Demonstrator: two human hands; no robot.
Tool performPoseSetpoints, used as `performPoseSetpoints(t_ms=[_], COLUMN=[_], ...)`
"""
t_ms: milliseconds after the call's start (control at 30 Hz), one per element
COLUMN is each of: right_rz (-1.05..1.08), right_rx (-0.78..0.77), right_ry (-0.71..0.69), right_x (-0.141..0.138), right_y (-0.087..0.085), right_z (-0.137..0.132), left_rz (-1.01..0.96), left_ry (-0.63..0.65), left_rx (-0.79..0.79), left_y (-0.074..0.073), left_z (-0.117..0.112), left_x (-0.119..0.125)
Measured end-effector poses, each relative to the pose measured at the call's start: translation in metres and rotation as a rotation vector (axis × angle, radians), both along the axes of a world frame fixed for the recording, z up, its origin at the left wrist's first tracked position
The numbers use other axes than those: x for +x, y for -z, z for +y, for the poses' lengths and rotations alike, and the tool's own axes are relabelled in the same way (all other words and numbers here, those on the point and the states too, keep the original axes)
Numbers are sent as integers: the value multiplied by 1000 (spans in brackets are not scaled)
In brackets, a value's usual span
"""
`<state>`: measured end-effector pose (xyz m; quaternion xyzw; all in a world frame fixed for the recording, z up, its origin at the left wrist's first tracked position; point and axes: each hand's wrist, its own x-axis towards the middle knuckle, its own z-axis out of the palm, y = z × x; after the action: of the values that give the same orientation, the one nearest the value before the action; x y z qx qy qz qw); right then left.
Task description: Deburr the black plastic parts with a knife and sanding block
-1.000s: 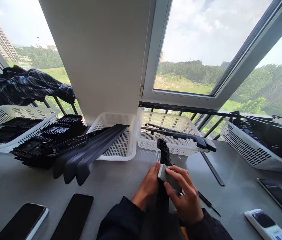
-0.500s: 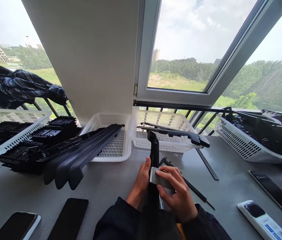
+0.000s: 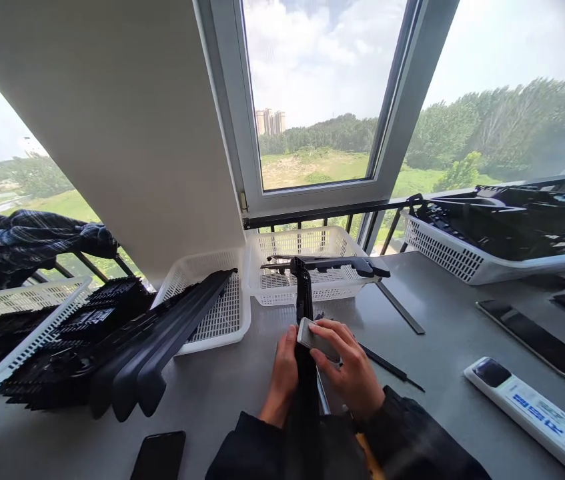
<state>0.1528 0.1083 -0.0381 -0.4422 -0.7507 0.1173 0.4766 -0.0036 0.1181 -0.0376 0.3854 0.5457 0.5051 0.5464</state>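
Note:
Upright in front of me stands a long black plastic part, ribbed along its upper end. My left hand grips it from the left, thumb pointing up. In my right hand is a flat grey rectangular block, its end against the part's side; what kind of block it is I cannot tell. A thin black tool with a narrow tip, partly hidden by my right hand, lies on the grey table. The lower end of the part disappears between my dark sleeves.
White baskets line the back, some with black parts. Long black trim pieces overhang a basket at left, beside stacked black parts. A metal ruler-like strip, phones and a white device lie on the table.
My view has turned to the right and tilted slightly, so the surroundings appear shifted left. Both hands keep their hold on the black part and the grey block, with little visible movement.

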Motion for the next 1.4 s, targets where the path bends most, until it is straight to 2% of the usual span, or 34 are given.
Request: performPoseSetpoints(t_ms=[200, 333, 467, 567, 667, 767, 900, 1067, 1233, 1400], right_rz=[47, 63, 89, 126, 173, 255, 391, 518, 608, 625], right_rx=[49, 103, 155, 140, 70, -37, -276, -538, -648, -678], right_ry=[32, 39, 6, -46, -108, -131, -129, -155, -132, -169], right_x=[-11, -15, -18, -25, -29, -25, -15, -7, 3, 1], right_y=[11, 13, 11, 7, 1, -6, -13, -12, -14, -17], right_z=[1, 3, 2, -1, -5, -8, -11, -4, 3, 4], left_rz=[132, 205, 254, 286, 303, 297, 282, 252, 228, 219], left_ry=[-71, -66, 9, 71, 103, 148, 232, 297, 302, 302], left_rx=[58, 130, 189, 211, 199, 204, 218, 209, 203, 190], left_y=[0, -7, -13, -10, -7, -7, -11, -15, -12, -13], left_z=[-3, -5, -26, -50, -63, -63, -61, -65, -65, -63], left_x=[-6, -9, -18, -28, -35, -37, -33, -30, -31, -31])
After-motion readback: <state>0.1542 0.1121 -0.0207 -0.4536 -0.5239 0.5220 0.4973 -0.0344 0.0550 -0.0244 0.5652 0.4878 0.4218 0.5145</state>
